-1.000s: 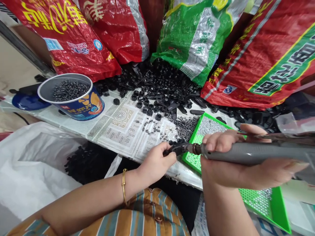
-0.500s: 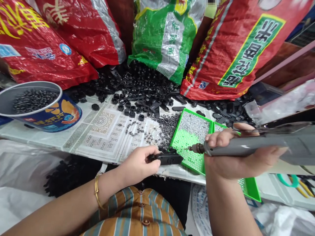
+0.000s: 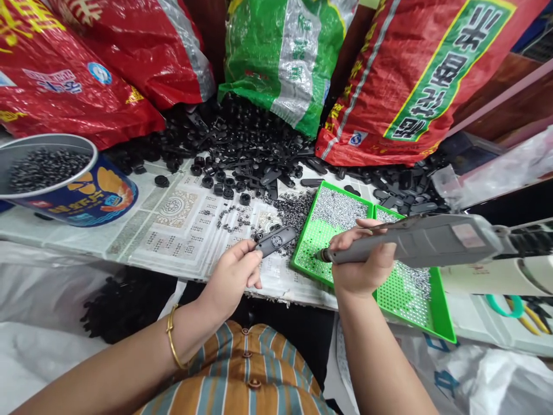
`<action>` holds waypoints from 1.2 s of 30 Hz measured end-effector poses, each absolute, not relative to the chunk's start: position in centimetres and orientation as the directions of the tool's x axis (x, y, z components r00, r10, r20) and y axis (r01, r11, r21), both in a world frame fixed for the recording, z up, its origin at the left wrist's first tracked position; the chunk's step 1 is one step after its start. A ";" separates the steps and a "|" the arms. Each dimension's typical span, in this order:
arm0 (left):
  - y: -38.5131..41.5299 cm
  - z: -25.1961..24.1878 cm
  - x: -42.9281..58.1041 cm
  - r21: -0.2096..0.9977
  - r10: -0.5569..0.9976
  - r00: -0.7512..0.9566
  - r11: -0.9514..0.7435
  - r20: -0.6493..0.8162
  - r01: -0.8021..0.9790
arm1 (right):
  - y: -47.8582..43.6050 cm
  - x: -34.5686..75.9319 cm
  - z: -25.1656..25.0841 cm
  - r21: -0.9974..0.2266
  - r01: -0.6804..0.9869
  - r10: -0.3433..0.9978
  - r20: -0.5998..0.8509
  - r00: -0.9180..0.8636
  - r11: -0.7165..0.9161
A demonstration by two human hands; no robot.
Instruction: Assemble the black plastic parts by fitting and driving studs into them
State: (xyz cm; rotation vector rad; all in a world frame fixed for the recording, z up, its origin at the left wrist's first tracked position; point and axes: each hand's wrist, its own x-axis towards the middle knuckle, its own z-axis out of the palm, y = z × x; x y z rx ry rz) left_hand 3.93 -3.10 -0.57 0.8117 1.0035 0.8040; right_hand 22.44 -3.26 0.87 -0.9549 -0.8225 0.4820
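Between the thumb and fingers of my left hand [image 3: 233, 274] is a flat black plastic part [image 3: 279, 241], its face with a round pattern turned up. My right hand [image 3: 360, 262] is wrapped round a grey electric screwdriver [image 3: 410, 241], which lies nearly level. Its tip points left, over the left compartment of a green perforated tray [image 3: 307, 229]. Small silvery screws [image 3: 341, 206] are heaped at the back of that compartment. Whether a screw sits on the tip is too small to tell.
Loose black parts [image 3: 246, 138] are piled behind, below a green bag [image 3: 259, 52] and red bags [image 3: 367, 86]. A blue tub [image 3: 99, 193] of small black pieces stands at the left. Tiny dark pieces lie beside the tray. Yellow-handled pliers [image 3: 529, 323] lie at the right.
The screwdriver has moved left and slightly down over the tray. My left hand has shifted left and up, and the black part is now turned with its patterned face up. The view has shifted slightly.
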 end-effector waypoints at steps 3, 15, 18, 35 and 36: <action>-3.1 -0.7 3.8 0.858 0.861 0.314 0.473 -0.401 -0.201 | -3.2 22.4 0.6 -0.863 -0.022 0.689 0.388 0.613 0.505; -3.1 -0.8 4.5 0.891 0.841 0.368 0.449 -0.397 -0.067 | -3.2 22.7 2.2 -0.844 -0.068 0.699 0.392 0.598 0.531; -3.1 -0.8 4.5 0.912 0.843 0.373 0.410 -0.388 0.021 | -3.5 21.9 4.6 -0.819 -0.140 0.721 0.392 0.572 0.556; -3.4 -0.4 4.3 0.930 0.856 0.374 0.364 -0.355 0.050 | -2.3 17.0 6.6 -0.815 -0.265 0.822 0.383 0.421 0.515; -3.4 -0.4 4.3 0.930 0.857 0.371 0.364 -0.356 0.052 | -2.3 17.0 6.5 -0.813 -0.265 0.820 0.386 0.422 0.519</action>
